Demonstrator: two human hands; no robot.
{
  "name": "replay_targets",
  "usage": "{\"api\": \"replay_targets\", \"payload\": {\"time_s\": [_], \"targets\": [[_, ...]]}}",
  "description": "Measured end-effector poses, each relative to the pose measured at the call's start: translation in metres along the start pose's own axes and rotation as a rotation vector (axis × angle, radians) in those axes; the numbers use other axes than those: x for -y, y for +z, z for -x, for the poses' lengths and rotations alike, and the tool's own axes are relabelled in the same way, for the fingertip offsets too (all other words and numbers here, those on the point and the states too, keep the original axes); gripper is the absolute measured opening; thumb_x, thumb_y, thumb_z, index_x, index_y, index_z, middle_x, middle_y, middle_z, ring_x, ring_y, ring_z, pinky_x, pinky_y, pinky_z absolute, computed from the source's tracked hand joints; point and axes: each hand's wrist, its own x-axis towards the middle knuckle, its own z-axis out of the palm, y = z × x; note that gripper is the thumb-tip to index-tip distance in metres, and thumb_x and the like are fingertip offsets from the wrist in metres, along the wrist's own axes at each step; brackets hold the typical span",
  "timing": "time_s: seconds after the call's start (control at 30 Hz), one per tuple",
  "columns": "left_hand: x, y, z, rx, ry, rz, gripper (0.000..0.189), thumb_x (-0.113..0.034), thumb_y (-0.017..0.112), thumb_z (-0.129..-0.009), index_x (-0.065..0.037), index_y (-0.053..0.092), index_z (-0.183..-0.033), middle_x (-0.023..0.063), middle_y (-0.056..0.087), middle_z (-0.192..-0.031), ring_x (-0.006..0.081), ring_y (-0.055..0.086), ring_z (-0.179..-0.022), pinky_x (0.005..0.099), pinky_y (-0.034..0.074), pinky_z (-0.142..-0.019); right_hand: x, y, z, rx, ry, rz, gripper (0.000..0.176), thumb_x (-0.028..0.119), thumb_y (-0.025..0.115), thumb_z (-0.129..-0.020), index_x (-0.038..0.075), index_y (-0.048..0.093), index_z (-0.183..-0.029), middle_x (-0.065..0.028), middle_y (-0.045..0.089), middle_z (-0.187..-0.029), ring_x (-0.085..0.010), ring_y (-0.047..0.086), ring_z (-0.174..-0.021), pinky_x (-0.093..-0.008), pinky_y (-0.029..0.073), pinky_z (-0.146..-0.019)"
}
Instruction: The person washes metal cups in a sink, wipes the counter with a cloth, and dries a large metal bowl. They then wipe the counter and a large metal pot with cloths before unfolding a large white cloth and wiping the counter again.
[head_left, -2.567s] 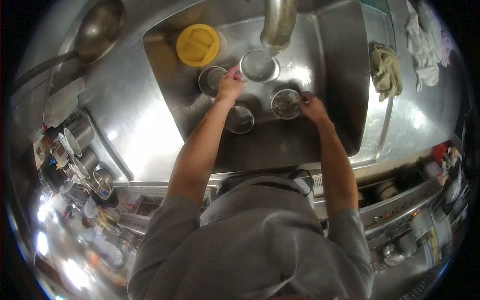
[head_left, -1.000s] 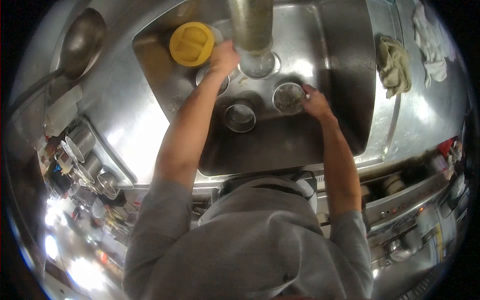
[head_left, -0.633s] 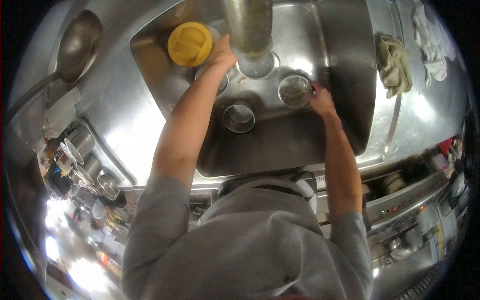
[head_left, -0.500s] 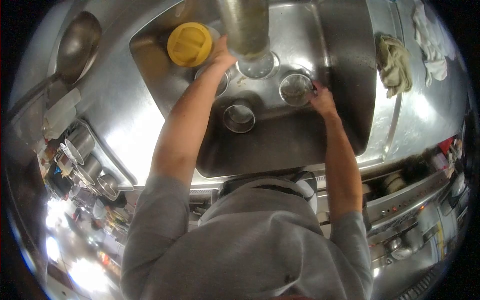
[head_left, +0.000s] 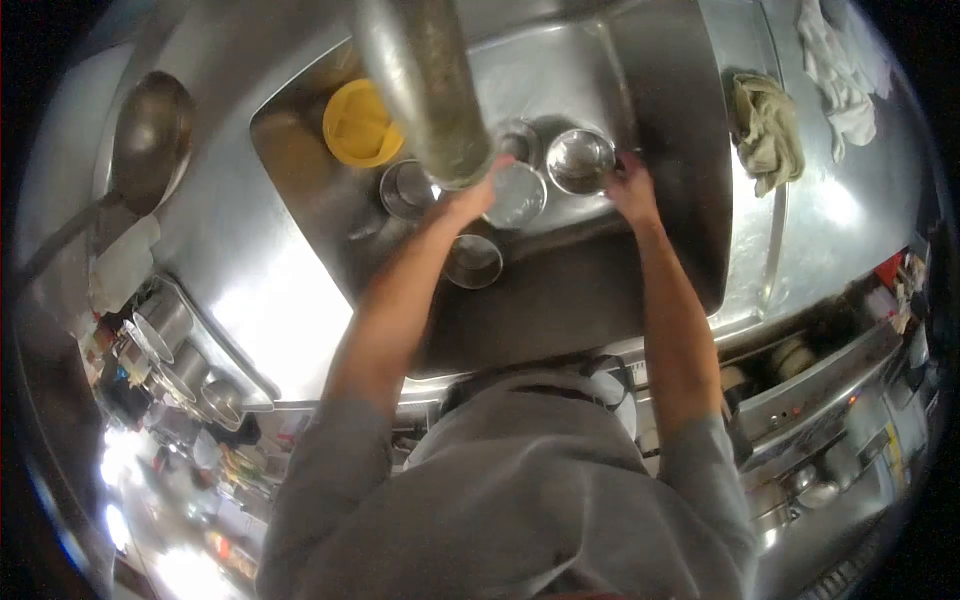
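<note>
Several round metal containers stand in a metal sink (head_left: pixel 560 310). My left hand (head_left: pixel 480 192) is closed at the rim of one container (head_left: pixel 518 197), just beside the mouth of a thick faucet pipe (head_left: pixel 430 100) that partly hides the view. At the right, my right hand (head_left: pixel 630 190) grips the edge of a shiny container (head_left: pixel 580 161). Another container (head_left: pixel 517 143) sits behind these two. A container (head_left: pixel 407 190) lies left of the pipe, and one more (head_left: pixel 473 262) is nearer to me. The yellow round container (head_left: pixel 362 124) is at the sink's back left.
A large metal ladle (head_left: pixel 152 140) is at the far left. Green cloth (head_left: pixel 768 133) and white cloth (head_left: pixel 838 75) lie on the counter at the right. Metal pots (head_left: pixel 165 320) stand in a tray at lower left.
My left hand has moved from beside the yellow container rightward to a metal container, now nearer to me. My right hand still holds its container. The whole view has shifted slightly.
</note>
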Motion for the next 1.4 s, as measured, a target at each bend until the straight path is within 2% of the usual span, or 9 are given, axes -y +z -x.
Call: {"api": "replay_targets", "payload": {"time_s": [0.27,0.33,0.57,0.63,0.87,0.93,1.1,1.17,1.4], "targets": [[-0.027,0.021,0.043,0.08,-0.039,0.102,0.046,0.002,0.052,-0.085,-0.014,0.065,-0.127,0.0182,0.064,-0.126,0.0339,0.061,-0.117,0.0405,0.048,-0.1,0.039,0.057,-0.017,0.06,-0.187,0.121,0.039,0.012,0.065,-0.09,0.003,0.058,-0.127,-0.011,0.07,-0.101,-0.0162,0.065,-0.064,-0.0317,0.053,-0.06],[-0.019,0.025,0.046,-0.024,-0.055,0.085,0.04,-0.001,0.054,-0.087,-0.014,0.067,-0.122,0.0172,0.067,-0.119,0.0328,0.065,-0.109,0.0395,0.05,-0.094,0.08,0.059,0.0,0.248,-0.16,0.063,0.044,0.009,0.062,-0.085,0.003,0.059,-0.128,-0.0221,0.066,-0.119,-0.037,0.064,-0.112,-0.0406,0.049,-0.098],[0.017,0.013,0.039,-0.349,-0.301,0.029,0.025,-0.012,0.066,-0.088,-0.005,0.067,-0.113,0.015,0.071,-0.096,0.0266,0.07,-0.082,0.0359,0.056,-0.075,0.083,0.066,0.018,0.215,-0.056,-0.101,0.045,0.016,0.065,-0.089,0.003,0.056,-0.131,-0.0208,0.067,-0.119,-0.0327,0.066,-0.11,-0.0392,0.051,-0.095],[0.008,0.012,0.031,-0.32,-0.691,0.76,0.034,-0.009,0.066,-0.088,0.001,0.06,-0.12,0.0131,0.069,-0.101,0.0224,0.069,-0.082,0.032,0.057,-0.074,0.073,0.063,0.022,0.254,-0.016,-0.061,0.045,0.015,0.065,-0.09,0.003,0.055,-0.132,-0.0205,0.068,-0.118,-0.0298,0.067,-0.107,-0.0378,0.052,-0.093],[-0.011,0.014,0.011,-0.251,-0.676,1.183,0.033,0.0,0.06,-0.089,-0.001,0.056,-0.121,0.0121,0.065,-0.107,0.0205,0.066,-0.091,0.0338,0.057,-0.079,0.085,0.065,0.031,0.333,-0.079,-0.106,0.048,0.012,0.062,-0.091,0.002,0.051,-0.137,-0.0188,0.067,-0.12,-0.0265,0.068,-0.105,-0.0359,0.052,-0.092],[-0.01,0.015,0.006,-0.312,-0.653,1.313,0.036,0.001,0.06,-0.089,-0.004,0.055,-0.123,0.0116,0.065,-0.108,0.0204,0.065,-0.092,0.0336,0.056,-0.08,0.093,0.053,0.035,0.332,-0.103,-0.131,0.052,0.013,0.063,-0.093,0.003,0.047,-0.142,-0.0113,0.065,-0.122,-0.0157,0.064,-0.083,-0.0316,0.054,-0.072],[-0.008,0.003,-0.002,-0.493,-0.604,1.257,0.043,0.003,0.059,-0.088,-0.009,0.052,-0.129,0.0106,0.062,-0.111,0.0206,0.06,-0.093,0.0344,0.052,-0.083,0.083,0.034,0.03,0.215,-0.051,-0.011,0.049,0.021,0.064,-0.093,0.004,0.052,-0.138,-0.0179,0.067,-0.122,-0.028,0.07,-0.099,-0.0376,0.053,-0.09],[-0.017,-0.015,0.01,-0.507,-0.606,1.355,0.051,0.0,0.064,-0.084,-0.01,0.051,-0.132,0.0066,0.059,-0.108,0.0162,0.059,-0.089,0.0297,0.051,-0.072,0.077,0.037,0.027,0.199,-0.134,-0.087,0.044,0.023,0.064,-0.094,0.004,0.056,-0.134,-0.0174,0.068,-0.121,-0.0273,0.071,-0.097,-0.0365,0.054,-0.088],[-0.039,-0.044,0.033,-0.403,-0.401,1.465,0.042,0.001,0.059,-0.093,-0.002,0.048,-0.133,0.0122,0.062,-0.117,0.0239,0.061,-0.104,0.0366,0.05,-0.091,0.213,0.048,0.05,0.291,-0.514,0.086,0.027,0.019,0.063,-0.092,0.004,0.066,-0.115,-0.0159,0.07,-0.095,-0.0214,0.069,-0.086,-0.0361,0.054,-0.077]]}}
